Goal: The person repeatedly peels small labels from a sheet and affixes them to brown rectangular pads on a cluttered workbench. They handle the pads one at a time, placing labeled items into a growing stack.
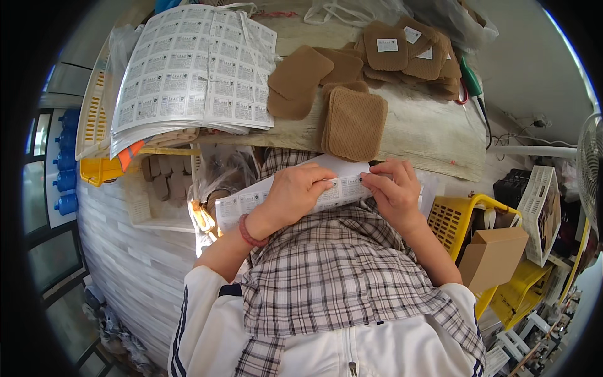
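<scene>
A white sheet of printed labels [242, 202] lies across my lap, at the table's near edge. My left hand [294, 193] pinches its upper part between thumb and fingers. To the right, my right hand [394, 188] has thumb and forefinger pressed together at a label near the sheet's right end. Whether a label is lifted there is too small to tell. Just beyond my hands stands a stack of brown textured pads [355, 124] with rounded corners. More brown pads [294, 83] lie loose behind it. At the back right, a pile of pads [387, 50] carries white labels.
A thick stack of label sheets [188, 69] covers the table's left side. A green-handled tool with a cord [468, 78] lies at the right edge. Yellow crates [453, 220] and a cardboard box [494, 254] stand right; a pale crate of brown pieces [160, 217] sits below left.
</scene>
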### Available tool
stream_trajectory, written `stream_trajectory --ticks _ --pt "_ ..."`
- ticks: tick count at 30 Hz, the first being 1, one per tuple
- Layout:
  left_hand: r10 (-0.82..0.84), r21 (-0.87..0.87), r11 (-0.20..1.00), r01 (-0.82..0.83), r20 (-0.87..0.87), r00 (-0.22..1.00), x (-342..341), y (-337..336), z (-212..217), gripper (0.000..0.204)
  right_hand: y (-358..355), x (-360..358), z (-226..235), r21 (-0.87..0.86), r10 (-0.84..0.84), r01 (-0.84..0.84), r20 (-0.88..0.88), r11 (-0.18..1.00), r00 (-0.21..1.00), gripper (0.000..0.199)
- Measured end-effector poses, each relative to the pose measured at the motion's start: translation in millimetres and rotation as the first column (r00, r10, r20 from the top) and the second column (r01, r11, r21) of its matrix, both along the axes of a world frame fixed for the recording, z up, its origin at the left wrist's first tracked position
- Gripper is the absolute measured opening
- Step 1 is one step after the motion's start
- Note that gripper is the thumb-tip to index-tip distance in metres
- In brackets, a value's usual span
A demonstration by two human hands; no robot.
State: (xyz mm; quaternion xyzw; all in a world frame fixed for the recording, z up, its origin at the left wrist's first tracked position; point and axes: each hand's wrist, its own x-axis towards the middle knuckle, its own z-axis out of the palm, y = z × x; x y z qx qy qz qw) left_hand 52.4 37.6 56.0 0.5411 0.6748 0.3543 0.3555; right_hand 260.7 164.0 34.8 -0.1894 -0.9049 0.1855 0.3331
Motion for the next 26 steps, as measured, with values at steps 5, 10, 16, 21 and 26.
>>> stream_trajectory --ticks 5,10,16,21,26 --pt "-0.041 -0.153 0.986 0.063 0.146 0.988 -18.0 15.3 2.6 0.016 -7.4 2.1 5.1 -0.010 0.109 -0.110 -0.092 0.994 0.990 0.024" --pt "-0.085 -0.309 0.940 0.141 0.187 0.979 -32.7 29.3 11.4 0.014 -20.9 7.9 31.0 -0.567 -0.030 -0.264 -0.456 0.780 0.889 0.015" --pt "-0.199 0.213 0.931 0.295 -0.380 0.903 -13.1 31.0 21.6 0.004 46.5 -9.1 37.4 -0.861 -0.352 -0.110 -0.316 0.497 0.881 0.004" --pt "-0.191 0.279 0.891 0.357 -0.483 0.855 -11.0 48.0 11.5 0.003 64.3 -44.7 14.2 -0.881 -0.289 -0.061 -0.218 0.470 0.932 0.006" --pt "-0.215 0.246 0.904 0.349 -0.445 0.869 -11.5 47.4 -5.7 0.007 60.8 -56.8 -6.5 -0.839 -0.298 0.106 -0.070 0.534 0.952 0.006"
